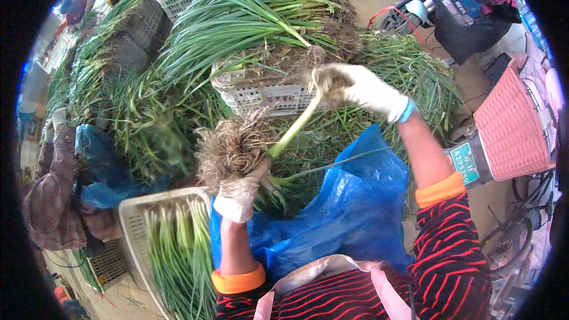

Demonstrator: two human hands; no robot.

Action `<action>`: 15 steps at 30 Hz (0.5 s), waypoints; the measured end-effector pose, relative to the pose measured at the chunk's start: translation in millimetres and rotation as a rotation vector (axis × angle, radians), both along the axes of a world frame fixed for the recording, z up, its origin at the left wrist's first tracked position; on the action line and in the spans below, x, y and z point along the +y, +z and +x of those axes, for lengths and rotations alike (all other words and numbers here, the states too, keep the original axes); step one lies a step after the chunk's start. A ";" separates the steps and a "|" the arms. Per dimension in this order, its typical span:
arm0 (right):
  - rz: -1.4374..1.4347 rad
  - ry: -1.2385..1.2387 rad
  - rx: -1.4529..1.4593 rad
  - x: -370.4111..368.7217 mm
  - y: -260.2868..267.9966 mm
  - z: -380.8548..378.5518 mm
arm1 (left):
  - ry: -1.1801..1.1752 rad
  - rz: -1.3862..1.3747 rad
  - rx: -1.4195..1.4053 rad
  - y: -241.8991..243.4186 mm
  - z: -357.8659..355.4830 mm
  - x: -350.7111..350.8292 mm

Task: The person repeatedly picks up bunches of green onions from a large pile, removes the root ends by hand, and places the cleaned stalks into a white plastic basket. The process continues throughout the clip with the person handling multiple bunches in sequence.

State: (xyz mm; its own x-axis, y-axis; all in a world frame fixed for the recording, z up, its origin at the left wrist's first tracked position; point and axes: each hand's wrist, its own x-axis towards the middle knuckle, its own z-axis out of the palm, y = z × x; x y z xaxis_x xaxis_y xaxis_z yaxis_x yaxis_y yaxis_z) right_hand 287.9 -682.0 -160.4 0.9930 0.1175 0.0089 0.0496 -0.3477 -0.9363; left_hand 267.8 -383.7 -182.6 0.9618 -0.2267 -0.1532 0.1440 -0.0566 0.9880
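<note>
My left hand (238, 195), in a whitish work glove, grips a bunch of green onions whose tangled brown roots (231, 151) stick up above it. One pale onion stalk (295, 129) slants from this hand up to my right hand (366, 89). That gloved hand is closed around dry, rooty matter at the stalk's upper end; its fingertips are partly hidden. Behind, a big pile of green onions (266, 13) lies on an upturned-looking plastic crate (284, 98), roots to the right. A blue plastic sheet (351, 195) covers my lap.
At lower left, a pale crate (133, 222) holds several bundles of cleaned green onions (182, 249). Loose leaves (409, 71) are heaped around the crate. A co-worker in a plaid sleeve (58, 186) sits at left. A pink basket (511, 120) and a parked scooter wheel (398, 20) stand at right.
</note>
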 end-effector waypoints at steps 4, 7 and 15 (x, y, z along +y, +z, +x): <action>0.186 -0.058 0.100 32.3 -17.3 -8.9 | 0.050 0.140 0.005 4.2 3.2 -5.0; 0.216 -0.043 0.046 74.7 -12.5 -16.0 | 0.102 0.106 -0.120 -12.0 1.6 -4.6; -0.863 -0.322 -0.416 19.9 14.0 -5.0 | -0.002 0.072 0.155 -3.2 4.8 -3.4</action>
State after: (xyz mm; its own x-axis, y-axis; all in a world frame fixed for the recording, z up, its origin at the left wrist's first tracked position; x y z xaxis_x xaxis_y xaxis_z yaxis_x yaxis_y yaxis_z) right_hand 282.8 -662.1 -146.4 0.9162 -0.0258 0.4000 0.0989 -0.9525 -0.2879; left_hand 272.6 -387.2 -185.8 0.9248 -0.2118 -0.3160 0.2945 -0.1272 0.9471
